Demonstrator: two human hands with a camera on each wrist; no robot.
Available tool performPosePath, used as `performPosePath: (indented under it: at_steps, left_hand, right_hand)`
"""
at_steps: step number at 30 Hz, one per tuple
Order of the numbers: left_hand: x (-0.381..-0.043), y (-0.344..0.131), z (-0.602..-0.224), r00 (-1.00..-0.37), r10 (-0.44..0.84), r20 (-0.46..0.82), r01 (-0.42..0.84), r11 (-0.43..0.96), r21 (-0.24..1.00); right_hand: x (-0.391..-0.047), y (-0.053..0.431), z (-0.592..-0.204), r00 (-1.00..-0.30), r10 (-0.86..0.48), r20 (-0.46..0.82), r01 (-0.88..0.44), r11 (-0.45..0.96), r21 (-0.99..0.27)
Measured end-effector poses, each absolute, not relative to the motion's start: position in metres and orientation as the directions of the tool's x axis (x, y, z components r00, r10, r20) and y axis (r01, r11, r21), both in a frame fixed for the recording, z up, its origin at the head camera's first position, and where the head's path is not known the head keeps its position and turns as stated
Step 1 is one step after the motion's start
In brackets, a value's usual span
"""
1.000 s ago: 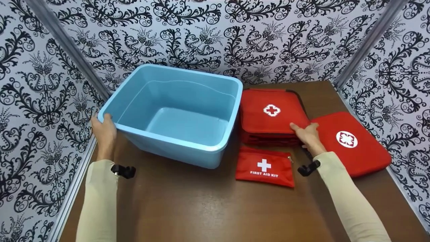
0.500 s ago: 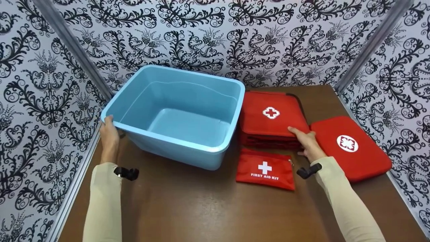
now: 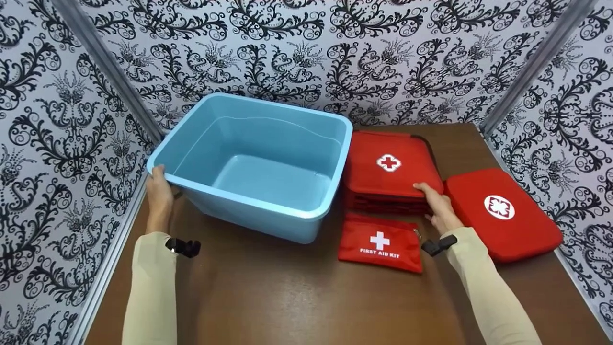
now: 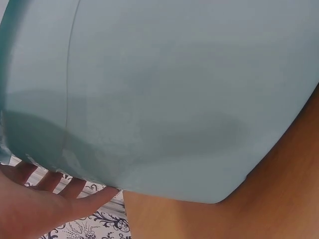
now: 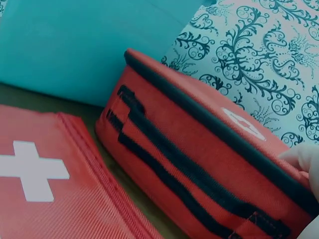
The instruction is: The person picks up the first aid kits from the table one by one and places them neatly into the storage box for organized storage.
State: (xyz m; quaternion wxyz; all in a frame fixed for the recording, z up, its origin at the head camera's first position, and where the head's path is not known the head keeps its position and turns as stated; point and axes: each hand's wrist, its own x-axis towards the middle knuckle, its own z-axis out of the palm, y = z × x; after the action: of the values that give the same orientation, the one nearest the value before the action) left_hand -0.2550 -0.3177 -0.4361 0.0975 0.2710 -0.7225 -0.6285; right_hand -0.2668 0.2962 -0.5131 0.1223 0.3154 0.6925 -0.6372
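"So, the head view?"
"Hands apart. Left hand grips the blue tub, maybe to steady it. Right hand touches the red case beside the tub; I can't tell if it grips."
"Left wrist?"
"Fingers tuck behind the tub's edge."
"Right wrist?"
"The handle faces out, maybe for easy grabbing."

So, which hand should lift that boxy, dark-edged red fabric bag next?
Probably the right hand: it touches the bag at its near-right corner. The left hand grips the light-blue plastic tub by its rim, farther from the bag.
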Motion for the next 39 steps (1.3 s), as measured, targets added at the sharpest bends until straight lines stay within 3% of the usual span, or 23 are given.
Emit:
performPosePath:
  at_steps: [15, 24, 32, 35, 39]
  left_hand:
    - [-0.256, -0.316, -0.438, -0.843, -0.51, -0.171, -0.223, 0.041, 0.974]
    - [-0.254, -0.316, -0.44, -0.838, -0.519, -0.169, -0.223, 0.044, 0.974]
    - [-0.255, -0.314, -0.439, -0.836, -0.52, -0.175, -0.203, -0.003, 0.979]
    - [-0.255, -0.314, -0.439, -0.839, -0.514, -0.179, -0.201, -0.014, 0.98]
    - [-0.255, -0.315, -0.44, -0.846, -0.497, -0.193, -0.205, -0.029, 0.978]
  right_hand:
    - [-0.265, 0.288, -0.519, -0.804, 0.323, -0.5, 0.488, -0.123, -0.864]
    - [-0.264, 0.283, -0.518, -0.842, 0.358, -0.403, 0.354, -0.196, -0.914]
    - [-0.262, 0.285, -0.512, -0.797, 0.398, -0.454, 0.384, -0.247, -0.89]
    - [-0.263, 0.289, -0.505, -0.802, 0.377, -0.463, 0.383, -0.27, -0.883]
    - [-0.263, 0.301, -0.492, -0.84, 0.241, -0.486, 0.406, -0.316, -0.858]
